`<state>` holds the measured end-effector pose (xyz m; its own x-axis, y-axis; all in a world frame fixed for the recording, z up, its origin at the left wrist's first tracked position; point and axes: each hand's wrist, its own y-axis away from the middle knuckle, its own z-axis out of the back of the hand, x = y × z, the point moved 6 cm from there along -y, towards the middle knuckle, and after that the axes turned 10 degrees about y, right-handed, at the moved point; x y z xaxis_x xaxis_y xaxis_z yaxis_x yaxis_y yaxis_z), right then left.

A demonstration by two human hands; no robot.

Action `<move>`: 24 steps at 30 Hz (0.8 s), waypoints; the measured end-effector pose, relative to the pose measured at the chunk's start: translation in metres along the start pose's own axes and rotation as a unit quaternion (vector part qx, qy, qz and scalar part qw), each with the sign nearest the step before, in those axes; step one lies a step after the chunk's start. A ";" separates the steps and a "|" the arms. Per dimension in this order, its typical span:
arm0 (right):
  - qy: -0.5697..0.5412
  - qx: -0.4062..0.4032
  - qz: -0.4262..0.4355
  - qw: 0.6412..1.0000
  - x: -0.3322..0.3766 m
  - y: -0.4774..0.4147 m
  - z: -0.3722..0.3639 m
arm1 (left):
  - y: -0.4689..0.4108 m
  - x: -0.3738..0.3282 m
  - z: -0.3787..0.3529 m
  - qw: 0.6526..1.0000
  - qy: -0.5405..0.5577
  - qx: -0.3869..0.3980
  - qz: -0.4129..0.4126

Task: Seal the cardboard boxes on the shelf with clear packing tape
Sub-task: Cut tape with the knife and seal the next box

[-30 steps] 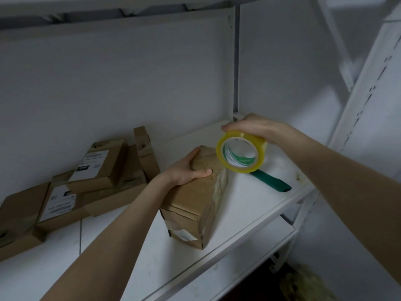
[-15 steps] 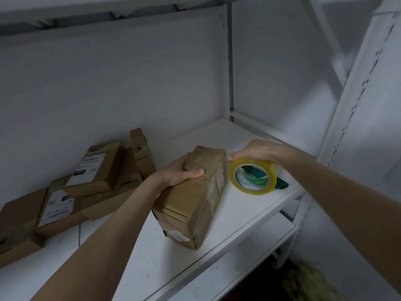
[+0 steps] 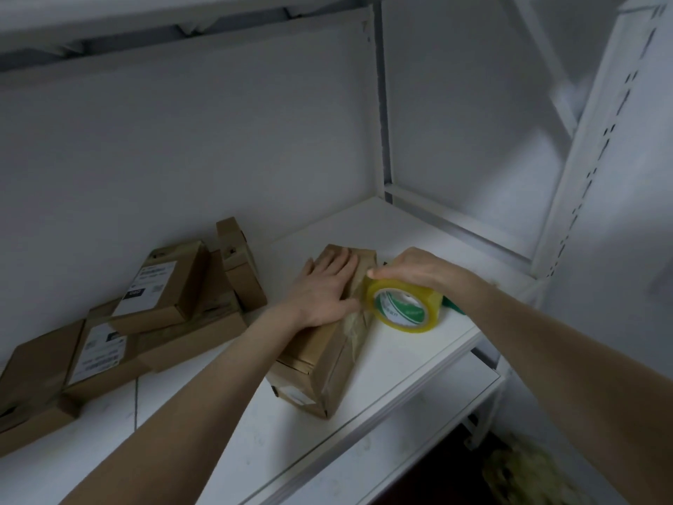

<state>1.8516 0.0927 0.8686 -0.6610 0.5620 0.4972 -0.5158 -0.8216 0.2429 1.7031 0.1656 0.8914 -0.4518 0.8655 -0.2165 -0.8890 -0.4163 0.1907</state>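
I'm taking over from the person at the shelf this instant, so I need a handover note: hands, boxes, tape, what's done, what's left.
Left hand: flat, pressing on top of the cardboard box near the front of the shelf.
Right hand: grips the tape roll, held against the box's right side.
Other boxes lie piled to the left; a green object lies behind the roll.
Done: glossy tape seems to run down this box's right side.
Left: finish and cut this strip, then check the piled boxes; their seals cannot be judged from here.
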 end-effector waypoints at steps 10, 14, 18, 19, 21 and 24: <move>-0.095 -0.006 0.029 0.995 0.002 0.009 0.007 | -0.008 0.012 0.016 0.950 0.275 -0.119 0.088; -0.198 -0.047 0.083 0.976 0.032 0.015 0.061 | -0.002 0.047 0.024 0.807 0.554 -0.171 0.109; -0.180 -0.022 0.120 0.976 0.065 0.019 0.064 | 0.001 0.061 -0.007 0.695 0.705 -0.103 0.095; -0.163 -0.015 0.126 0.978 0.067 0.019 0.056 | 0.003 0.064 -0.016 0.690 0.711 -0.092 0.100; -0.153 -0.037 0.122 0.980 0.067 0.014 0.044 | 0.005 0.069 -0.027 0.685 0.717 -0.082 0.101; -0.127 -0.064 0.120 0.982 0.074 0.011 0.046 | 0.007 0.077 -0.032 0.666 0.733 -0.093 0.102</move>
<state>1.8219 0.1213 0.9461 -0.6226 0.2975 0.7238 -0.4363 -0.8998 -0.0054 1.6595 0.2199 0.8455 -0.0306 -0.3600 -0.9324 -0.7307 -0.6284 0.2666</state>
